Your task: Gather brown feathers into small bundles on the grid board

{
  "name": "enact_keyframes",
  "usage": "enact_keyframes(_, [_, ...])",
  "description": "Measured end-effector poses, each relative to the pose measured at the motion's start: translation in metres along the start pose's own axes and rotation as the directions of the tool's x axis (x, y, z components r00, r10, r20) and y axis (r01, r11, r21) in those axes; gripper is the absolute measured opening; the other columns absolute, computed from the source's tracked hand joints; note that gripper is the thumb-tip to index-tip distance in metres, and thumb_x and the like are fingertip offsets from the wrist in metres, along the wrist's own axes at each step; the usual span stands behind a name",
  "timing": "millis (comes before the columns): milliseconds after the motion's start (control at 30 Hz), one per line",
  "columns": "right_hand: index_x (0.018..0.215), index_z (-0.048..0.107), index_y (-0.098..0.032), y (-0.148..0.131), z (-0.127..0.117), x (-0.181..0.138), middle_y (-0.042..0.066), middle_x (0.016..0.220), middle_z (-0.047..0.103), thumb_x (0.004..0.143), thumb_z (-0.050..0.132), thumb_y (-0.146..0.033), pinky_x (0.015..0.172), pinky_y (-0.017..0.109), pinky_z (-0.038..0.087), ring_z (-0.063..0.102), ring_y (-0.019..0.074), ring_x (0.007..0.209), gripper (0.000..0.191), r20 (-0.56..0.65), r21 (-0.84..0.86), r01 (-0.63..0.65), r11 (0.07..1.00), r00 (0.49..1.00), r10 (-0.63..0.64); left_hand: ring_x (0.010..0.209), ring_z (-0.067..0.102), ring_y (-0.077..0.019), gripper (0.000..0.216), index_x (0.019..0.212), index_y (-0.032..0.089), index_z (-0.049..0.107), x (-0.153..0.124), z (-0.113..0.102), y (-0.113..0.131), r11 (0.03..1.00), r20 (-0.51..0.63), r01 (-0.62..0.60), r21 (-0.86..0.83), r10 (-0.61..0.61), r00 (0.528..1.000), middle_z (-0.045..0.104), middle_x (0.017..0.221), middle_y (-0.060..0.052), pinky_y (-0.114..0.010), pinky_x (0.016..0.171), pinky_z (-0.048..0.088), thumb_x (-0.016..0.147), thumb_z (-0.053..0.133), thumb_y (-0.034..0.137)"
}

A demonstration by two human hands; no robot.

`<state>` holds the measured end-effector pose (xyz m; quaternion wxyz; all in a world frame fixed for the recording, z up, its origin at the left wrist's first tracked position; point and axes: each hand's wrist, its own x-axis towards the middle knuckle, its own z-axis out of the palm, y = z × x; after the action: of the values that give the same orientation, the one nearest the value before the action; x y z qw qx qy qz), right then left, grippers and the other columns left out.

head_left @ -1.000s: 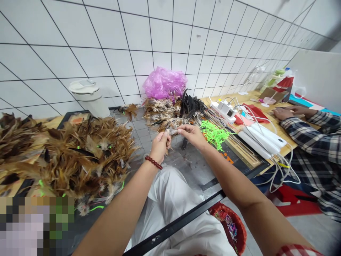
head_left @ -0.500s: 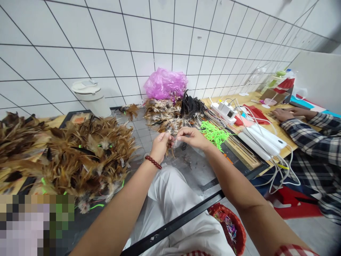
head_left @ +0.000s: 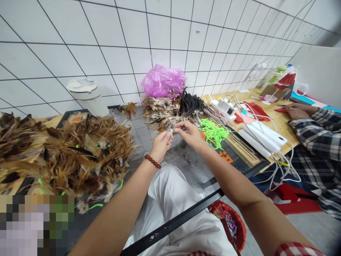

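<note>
Over the grey work surface, my left hand point(head_left: 161, 145) is closed around a small bunch of feathers point(head_left: 171, 131), whose pale fluffy ends poke out at the fingertips. A red bead bracelet circles that wrist. Thumb and forefinger of my right hand point(head_left: 191, 136) pinch at the same fluffy ends, touching or nearly touching the left fingers. Anything finer between the fingertips is too small to make out. Just beyond my hands lies a heap of pale-and-brown feathers point(head_left: 157, 110), with black feathers point(head_left: 190, 105) at its right. Bright green cords point(head_left: 214, 132) lie right of my right hand.
A large pile of brown feathers point(head_left: 87, 156) covers the left side. Behind stand a white lidded cup point(head_left: 89, 97) and a pink plastic bag point(head_left: 163, 81). A power strip point(head_left: 225, 109) with cables lies right. Below is a red basket point(head_left: 241, 227). A co-worker's hands point(head_left: 297, 111) are far right.
My hands have drawn slightly up and closer together, and the pale feather ends now show between the fingertips. The co-worker's hands have shifted right and now hold something red.
</note>
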<state>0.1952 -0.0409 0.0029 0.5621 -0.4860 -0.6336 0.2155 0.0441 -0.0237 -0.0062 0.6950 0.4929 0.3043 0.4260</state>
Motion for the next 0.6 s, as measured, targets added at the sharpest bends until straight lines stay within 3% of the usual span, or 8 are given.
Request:
enact_keyframes(67, [0.095, 0.066, -0.018, 0.002, 0.002, 0.001, 0.004, 0.087, 0.066, 0.076, 0.067, -0.045, 0.076, 0.029, 0.048, 0.058, 0.0134, 0.078, 0.033, 0.029, 0.153, -0.114, 0.982, 0.993, 0.111, 0.037, 0.026, -0.0016, 0.036, 0.067, 0.015, 0.05, -0.001, 0.0, 0.0, 0.998, 0.014, 0.003, -0.055, -0.002, 1.0, 0.032, 0.049, 0.008, -0.015, 0.037, 0.018, 0.073, 0.066, 0.047])
enact_keyframes(167, [0.105, 0.066, -0.02, -0.001, 0.003, 0.001, 0.003, 0.092, 0.067, 0.074, 0.068, -0.046, 0.082, 0.03, 0.048, 0.06, 0.0135, 0.084, 0.04, 0.193, 0.292, -0.216, 0.932, 0.967, 0.164, 0.037, 0.026, -0.0011, 0.037, 0.067, 0.015, 0.05, -0.002, 0.0, 0.0, 0.995, 0.037, 0.032, -0.098, -0.029, 0.999, 0.033, 0.049, 0.008, -0.014, 0.037, 0.019, 0.073, 0.067, 0.046])
enact_keyframes(267, [0.092, 0.068, -0.018, -0.006, 0.005, -0.001, 0.001, 0.08, 0.066, 0.072, 0.07, -0.047, 0.077, 0.029, 0.048, 0.059, 0.0121, 0.074, 0.035, 0.264, 0.33, -0.248, 0.911, 0.951, 0.163, 0.037, 0.027, -0.0009, 0.037, 0.066, 0.014, 0.05, -0.002, 0.001, -0.001, 0.992, 0.102, 0.071, -0.104, -0.061, 0.993, 0.034, 0.049, 0.007, -0.014, 0.037, 0.019, 0.073, 0.068, 0.045])
enact_keyframes(367, [0.072, 0.062, -0.017, -0.01, 0.006, -0.004, -0.002, 0.063, 0.06, 0.071, 0.07, -0.049, 0.067, 0.027, 0.048, 0.056, 0.0109, 0.062, 0.034, 0.236, 0.338, -0.239, 0.91, 0.958, 0.164, 0.038, 0.035, -0.0026, 0.034, 0.068, 0.014, 0.051, -0.004, 0.003, 0.001, 0.992, 0.168, 0.087, -0.094, -0.071, 0.983, 0.042, 0.052, 0.005, -0.015, 0.037, 0.024, 0.071, 0.069, 0.043])
enact_keyframes(467, [0.071, 0.057, -0.018, -0.012, 0.006, -0.005, -0.004, 0.058, 0.055, 0.073, 0.068, -0.052, 0.055, 0.026, 0.045, 0.053, 0.0109, 0.052, 0.036, 0.229, 0.344, -0.265, 0.901, 0.954, 0.193, 0.045, 0.048, -0.0073, 0.033, 0.081, 0.015, 0.054, -0.006, 0.004, 0.005, 0.99, 0.174, 0.094, -0.106, -0.075, 0.982, 0.054, 0.064, 0.0, -0.019, 0.042, 0.036, 0.073, 0.066, 0.044])
enact_keyframes(533, [0.07, 0.057, -0.018, -0.011, 0.006, -0.005, -0.003, 0.062, 0.054, 0.073, 0.068, -0.052, 0.055, 0.026, 0.044, 0.053, 0.0108, 0.053, 0.035, 0.185, 0.296, -0.219, 0.93, 0.968, 0.169, 0.047, 0.049, -0.008, 0.036, 0.087, 0.016, 0.053, -0.006, 0.005, 0.005, 0.988, 0.178, 0.109, -0.111, -0.088, 0.98, 0.055, 0.066, 0.0, -0.02, 0.043, 0.038, 0.074, 0.064, 0.048])
enact_keyframes(600, [0.066, 0.059, -0.018, -0.008, 0.008, -0.004, -0.002, 0.066, 0.053, 0.072, 0.069, -0.049, 0.06, 0.026, 0.043, 0.052, 0.0106, 0.06, 0.034, 0.116, 0.214, -0.137, 0.967, 0.987, 0.114, 0.042, 0.042, -0.0054, 0.038, 0.083, 0.016, 0.052, -0.006, 0.006, 0.003, 0.99, 0.174, 0.115, -0.084, -0.099, 0.98, 0.048, 0.059, 0.004, -0.017, 0.04, 0.032, 0.072, 0.067, 0.049])
